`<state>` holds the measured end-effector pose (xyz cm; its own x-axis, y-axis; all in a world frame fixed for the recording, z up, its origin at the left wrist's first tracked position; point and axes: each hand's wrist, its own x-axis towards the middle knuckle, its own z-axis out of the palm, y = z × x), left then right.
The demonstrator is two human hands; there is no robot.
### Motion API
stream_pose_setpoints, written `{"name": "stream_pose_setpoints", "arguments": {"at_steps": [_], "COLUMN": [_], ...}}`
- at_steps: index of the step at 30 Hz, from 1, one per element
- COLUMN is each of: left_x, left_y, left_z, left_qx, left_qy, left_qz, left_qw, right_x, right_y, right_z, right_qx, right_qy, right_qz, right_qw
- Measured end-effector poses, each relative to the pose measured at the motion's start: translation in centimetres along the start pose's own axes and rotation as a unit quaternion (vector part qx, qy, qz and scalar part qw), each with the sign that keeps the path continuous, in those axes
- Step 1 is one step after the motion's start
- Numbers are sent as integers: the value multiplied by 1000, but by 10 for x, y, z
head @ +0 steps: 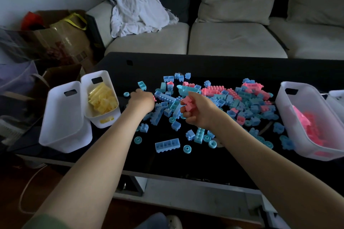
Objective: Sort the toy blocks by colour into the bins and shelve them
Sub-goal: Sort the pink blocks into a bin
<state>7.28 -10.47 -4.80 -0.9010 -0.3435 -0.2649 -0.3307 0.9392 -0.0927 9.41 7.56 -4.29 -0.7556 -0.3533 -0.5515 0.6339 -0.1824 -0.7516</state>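
A heap of blue and pink toy blocks [240, 102] covers the middle of the black table [204, 161]. My right hand [199, 112] hovers over the heap, shut on pink blocks [188, 102]. My left hand [142, 100] rests at the heap's left edge, fingers curled down, with a bit of pink showing at its right side. One white bin [109, 122] at the left holds yellow blocks [102, 98]. Beside it stands another white bin [63, 117] whose inside is hidden. At the right, a white bin [290, 121] holds pink blocks [312, 128].
A beige sofa [232, 37] with a crumpled white cloth [137, 13] runs behind the table. Paper bags and cardboard [65, 37] crowd the floor at the left. Loose blue rings and bricks [167, 145] lie near the table's front edge. A further white container [337, 95] shows at the far right.
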Motion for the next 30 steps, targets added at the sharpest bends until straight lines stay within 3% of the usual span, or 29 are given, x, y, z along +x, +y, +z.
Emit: {"name": "stream_pose_setpoints", "arguments": {"at_steps": [5,8,10,13,17,21,23,26,30], "left_x": [-14,-32,-42,-57,-81,-101,-109,-125,-144], "left_y": [6,23,42,89,162,219,237,262,295], "left_z": [-14,-33,-42,-49,-52,-46,-44,-45,-47], "left_qx": [-1,-48,-91,-150,-184,-189,-161,-114,-47], "left_qy": [46,126,209,274,311,254,259,263,242], "left_qz": [20,59,136,302,402,428,456,505,515], "left_qw": [999,989,964,901,841,846,836,814,821], "right_x": [-10,-24,-36,-61,-101,-113,-117,-127,-131], "right_y": [-8,-18,-24,-37,-58,-67,-63,-58,-65], "right_z": [-6,-18,-36,-80,-146,-209,-228,-241,-255], "right_qx": [1,-84,-240,-457,-504,-547,-608,-605,-547], "right_qy": [-15,13,86,239,331,350,336,361,391], "right_qz": [-11,-72,-168,-277,-339,-269,-229,-305,-338], "right_qw": [1000,994,952,811,722,712,682,641,658]}}
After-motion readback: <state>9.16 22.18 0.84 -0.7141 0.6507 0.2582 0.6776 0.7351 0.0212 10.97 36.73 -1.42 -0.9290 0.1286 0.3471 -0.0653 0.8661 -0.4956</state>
